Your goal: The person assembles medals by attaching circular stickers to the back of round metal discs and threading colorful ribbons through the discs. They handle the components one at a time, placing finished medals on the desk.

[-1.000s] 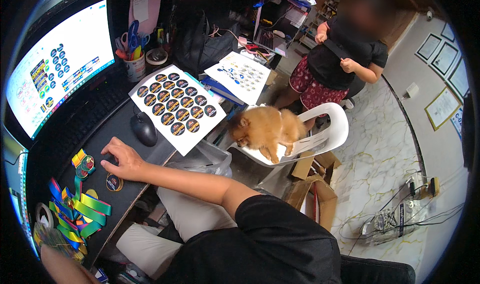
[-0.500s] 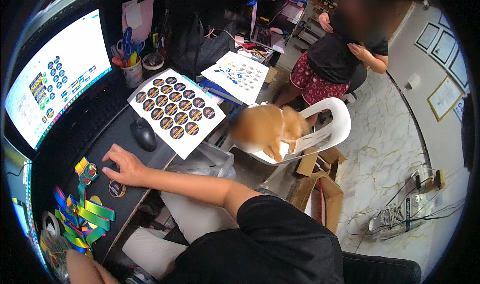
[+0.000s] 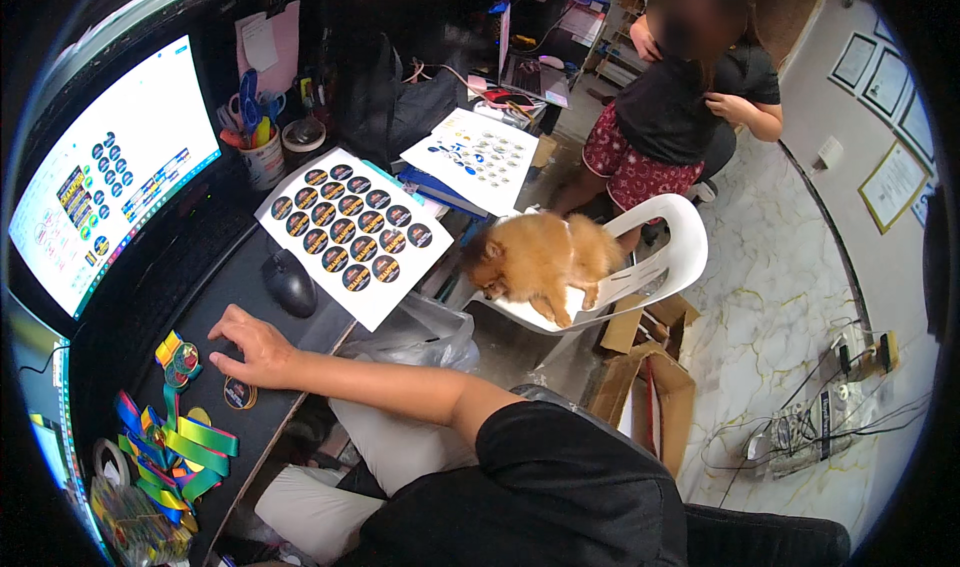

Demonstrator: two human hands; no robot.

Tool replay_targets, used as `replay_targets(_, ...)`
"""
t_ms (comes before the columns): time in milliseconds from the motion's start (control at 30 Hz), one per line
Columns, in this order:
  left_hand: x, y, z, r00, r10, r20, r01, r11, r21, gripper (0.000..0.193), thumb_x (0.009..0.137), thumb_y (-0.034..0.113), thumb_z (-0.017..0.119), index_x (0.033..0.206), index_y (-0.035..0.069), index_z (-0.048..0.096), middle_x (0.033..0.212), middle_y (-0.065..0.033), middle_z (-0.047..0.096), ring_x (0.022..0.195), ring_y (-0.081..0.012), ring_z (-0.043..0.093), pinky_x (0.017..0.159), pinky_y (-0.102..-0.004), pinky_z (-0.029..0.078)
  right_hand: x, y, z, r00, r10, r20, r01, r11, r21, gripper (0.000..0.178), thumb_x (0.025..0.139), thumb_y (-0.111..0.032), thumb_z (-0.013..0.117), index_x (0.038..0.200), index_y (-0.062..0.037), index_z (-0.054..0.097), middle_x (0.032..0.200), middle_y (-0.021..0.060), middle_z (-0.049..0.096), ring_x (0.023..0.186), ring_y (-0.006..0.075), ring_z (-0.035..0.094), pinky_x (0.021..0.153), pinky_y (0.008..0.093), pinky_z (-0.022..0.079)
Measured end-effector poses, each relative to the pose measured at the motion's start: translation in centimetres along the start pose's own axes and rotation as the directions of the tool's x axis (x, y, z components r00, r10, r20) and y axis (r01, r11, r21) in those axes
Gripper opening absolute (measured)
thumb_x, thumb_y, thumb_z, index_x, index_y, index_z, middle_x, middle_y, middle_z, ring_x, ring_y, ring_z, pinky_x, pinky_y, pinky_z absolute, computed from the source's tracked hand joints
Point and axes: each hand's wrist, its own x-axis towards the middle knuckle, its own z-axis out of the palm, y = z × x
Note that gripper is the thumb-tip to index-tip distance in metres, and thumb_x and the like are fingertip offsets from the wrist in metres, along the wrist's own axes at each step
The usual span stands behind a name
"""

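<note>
My right hand (image 3: 252,349) rests on the dark desk with its fingers spread apart, holding nothing visible. Just below its palm lies a round black disc with a gold rim (image 3: 239,393). Left of the fingers sit small medals (image 3: 180,361) with a yellow and green ribbon. A heap of blue, green and yellow ribbons (image 3: 190,447) with medals lies closer to the lower left. Beyond the hand is a black computer mouse (image 3: 290,284), apart from it. A white sheet of round black stickers (image 3: 352,222) overhangs the desk edge. My left hand is out of view.
A lit monitor (image 3: 110,167) stands at the left, and a pen cup (image 3: 263,159) behind the stickers. A brown dog (image 3: 550,259) lies on a white plastic chair (image 3: 680,242). Another person (image 3: 680,97) stands beyond. Open cardboard boxes (image 3: 650,387) sit on the floor.
My left forearm has gone from the lower left corner. My right hand stays beside the disc, its fingers still apart. The other person's hands and head have shifted slightly.
</note>
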Motion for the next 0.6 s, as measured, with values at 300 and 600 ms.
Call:
replay_targets(300, -11.8, -7.5, 6.1, 0.049, -0.142, -0.989, 0.664, 0.744, -0.073, 0.02, 0.094, 0.02, 0.054, 0.088, 0.0, 0.057, 0.076, -0.0059, 0.052, 0.064, -0.0147, 0.049, 0.061, -0.0257, 0.042, -0.1, 0.0, -0.1, 1.0, -0.013, -0.011, 0.012, 0.999, -0.033, 0.029, 0.081, -0.021, 0.064, 0.101, -0.0026, 0.053, 0.094, 0.0161, 0.049, 0.088, 0.0358, 0.054, 0.075, 0.0419, 0.047)
replay_targets(600, -13.4, -14.2, 8.6, -0.179, 0.134, -0.975, 0.817, 0.572, -0.071, 0.02, 0.097, 0.013, 0.05, 0.089, -0.002, 0.06, 0.067, -0.0018, 0.05, 0.062, -0.0081, 0.045, 0.06, -0.0223, 0.038, 0.0, -1.1, -0.9, 1.0, 0.019, -0.025, -0.019, 1.0, -0.013, 0.027, 0.082, -0.017, 0.063, 0.103, -0.0009, 0.054, 0.095, 0.0163, 0.05, 0.089, 0.0359, 0.055, 0.076, 0.0413, 0.047)
